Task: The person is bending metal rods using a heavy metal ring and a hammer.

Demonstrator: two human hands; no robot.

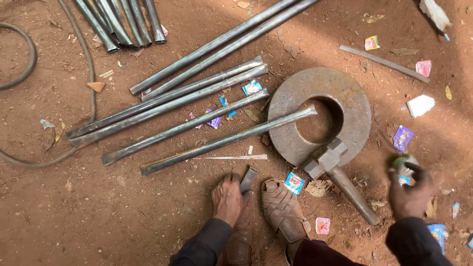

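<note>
My left hand [227, 198] is low at the ground by my sandalled foot [282, 209], fingers closed around a short flat metal piece [249, 178]. Out to the right, my right hand [410, 193] grips a small roundish green and white object [403, 162], blurred. Between the hands a hammer [340, 178] lies with its head resting on a thick rusty steel ring [320, 116]. The nearest steel pipe [226, 141] has its flattened tip on that ring. Several more long pipes [167, 101] lie fanned across the red dirt to the left.
Another bundle of pipes [123, 22] lies at the top left. A dark hose [91, 74] curves along the left side. A thin flat bar [384, 63] lies at the top right. Small coloured wrappers [294, 182] and paper scraps litter the dirt.
</note>
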